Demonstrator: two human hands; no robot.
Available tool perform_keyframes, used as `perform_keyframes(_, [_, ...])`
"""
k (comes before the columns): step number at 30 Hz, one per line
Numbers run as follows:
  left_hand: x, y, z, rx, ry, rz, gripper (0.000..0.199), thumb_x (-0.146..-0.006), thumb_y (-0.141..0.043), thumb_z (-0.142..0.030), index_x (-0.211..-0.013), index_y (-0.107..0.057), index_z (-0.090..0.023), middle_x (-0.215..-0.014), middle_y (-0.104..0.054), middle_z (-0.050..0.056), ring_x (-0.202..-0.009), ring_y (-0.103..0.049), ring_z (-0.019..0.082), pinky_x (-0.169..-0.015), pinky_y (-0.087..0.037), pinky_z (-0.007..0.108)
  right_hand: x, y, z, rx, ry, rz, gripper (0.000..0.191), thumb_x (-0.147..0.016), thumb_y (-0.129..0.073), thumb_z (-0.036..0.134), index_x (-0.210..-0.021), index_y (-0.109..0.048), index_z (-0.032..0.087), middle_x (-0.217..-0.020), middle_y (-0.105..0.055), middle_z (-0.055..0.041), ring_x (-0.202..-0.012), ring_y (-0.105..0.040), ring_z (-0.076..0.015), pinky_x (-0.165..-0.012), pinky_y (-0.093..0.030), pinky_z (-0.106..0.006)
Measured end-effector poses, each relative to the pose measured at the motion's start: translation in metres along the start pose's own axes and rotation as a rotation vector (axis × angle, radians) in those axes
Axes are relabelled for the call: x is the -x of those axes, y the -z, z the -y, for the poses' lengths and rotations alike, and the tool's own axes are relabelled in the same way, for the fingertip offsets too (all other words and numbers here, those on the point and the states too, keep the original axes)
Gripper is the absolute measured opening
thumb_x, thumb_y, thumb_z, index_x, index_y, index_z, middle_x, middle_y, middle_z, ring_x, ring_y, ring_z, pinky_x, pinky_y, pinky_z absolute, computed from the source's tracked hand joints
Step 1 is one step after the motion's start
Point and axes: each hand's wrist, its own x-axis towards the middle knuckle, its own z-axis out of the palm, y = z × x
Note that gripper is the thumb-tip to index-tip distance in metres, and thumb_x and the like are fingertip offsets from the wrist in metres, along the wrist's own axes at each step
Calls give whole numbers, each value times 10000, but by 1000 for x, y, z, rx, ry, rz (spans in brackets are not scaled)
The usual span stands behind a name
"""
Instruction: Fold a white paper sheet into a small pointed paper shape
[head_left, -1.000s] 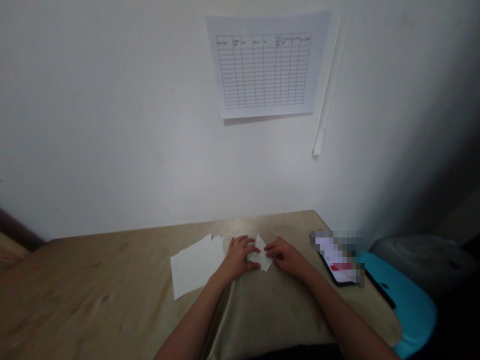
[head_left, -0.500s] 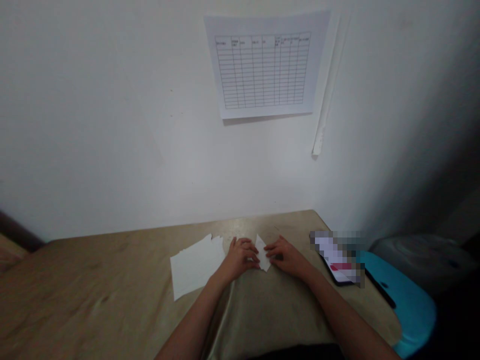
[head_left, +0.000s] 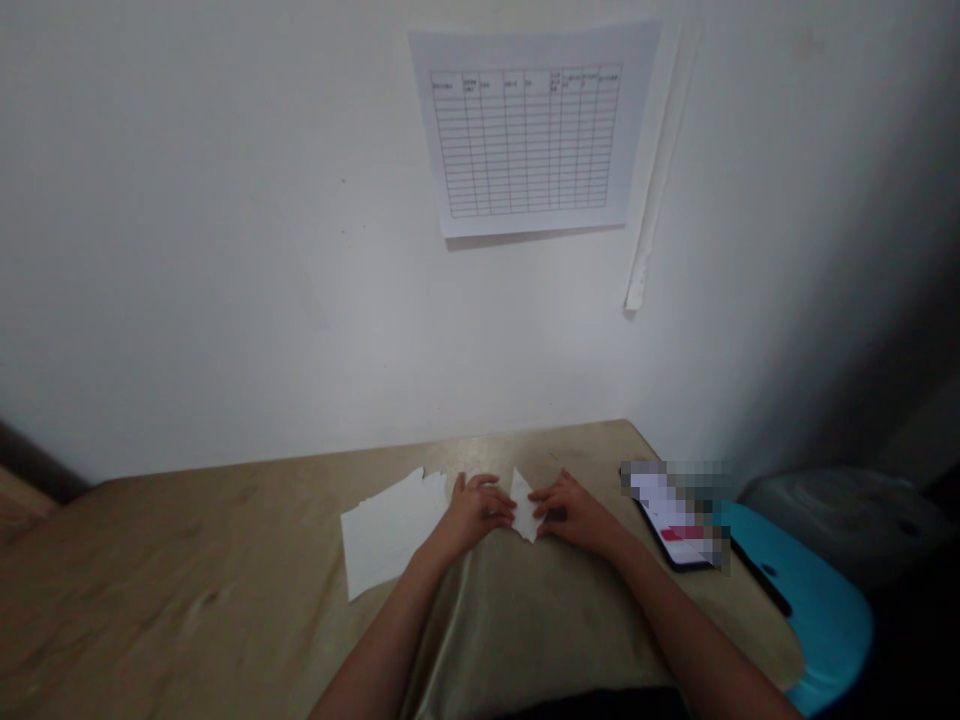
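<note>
A small piece of white folded paper point(head_left: 526, 508), pointed at its top, lies between my two hands on the cloth-covered table. My left hand point(head_left: 478, 512) has its thumb and fingers curled at the paper's left edge, with the index finger raised. On the other side, my right hand point(head_left: 568, 512) pinches the right edge between curled fingers and thumb. Part of the paper is hidden under the fingertips. Left of my left hand lie larger sheets of white paper point(head_left: 390, 540) with torn upper edges, partly covered by my wrist.
A smartphone point(head_left: 679, 535) with a lit, partly blurred screen lies to the right on the brown cloth point(head_left: 247, 570). Beyond the table's right edge is a blue stool-like object point(head_left: 825, 600). A printed table sheet point(head_left: 532, 140) hangs on the white wall behind.
My left hand has shifted slightly left, its fingers a little more spread, baring more of the folded paper. My right hand stays almost where it was.
</note>
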Motion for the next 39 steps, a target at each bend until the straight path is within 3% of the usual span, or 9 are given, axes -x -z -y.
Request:
perform_keyframes(8, [2,1,-4,1,-2,8,135,-817,-758,-370,-950,-781,-359,-1170,-753,-13,-1355,-458,284,-1171,8,679,0,2,5,23,3,16,81,-818,-740,294,-879,-786,321,-1203,-727,2,-1145,-602,-236,-1204,-84,-588])
perform_keyframes(20, [4,3,-12,27,10,-7,158,-819,-742,-427,-934,-787,-328,-1150,-754,19,-1312,-485,290,-1167,-18,678,2,4,9,17,-16,-9,81,-806,-743,304,-873,-787,312,-1193,-730,-1,-1127,-615,-230,-1208,-115,-579])
perform_keyframes(27, [5,5,-14,35,4,-7,144,-822,-736,-429,-906,-787,-324,-1139,-756,15,-1305,-488,289,-1165,-32,677,1,-1,5,37,2,-46,76,-812,-727,302,-864,-781,307,-1184,-733,-16,-1121,-631,-246,-1180,-191,-585])
perform_keyframes(32, [4,2,-11,12,-17,-12,179,-824,-733,-438,-944,-783,-315,-1136,-754,28,-1300,-490,282,-1171,-37,664,-1,-6,1,76,52,-54,75,-842,-705,299,-857,-777,284,-1189,-727,-31,-1116,-634,-234,-1140,-267,-523])
perform_keyframes(37, [5,2,-12,6,-16,-15,219,-805,-744,-476,-951,-780,-317,-1134,-751,24,-1301,-492,286,-1180,-31,654,-1,-10,2,133,34,-67,114,-890,-643,251,-868,-753,267,-1183,-721,-27,-1140,-614,-224,-1164,-165,-569])
perform_keyframes(39, [5,2,-13,6,-21,-20,252,-782,-764,-491,-961,-774,-315,-1141,-747,26,-1307,-486,293,-1177,-19,663,-2,-12,3,133,31,-88,110,-898,-628,229,-901,-736,252,-1172,-722,-27,-1131,-614,-217,-1163,-179,-552])
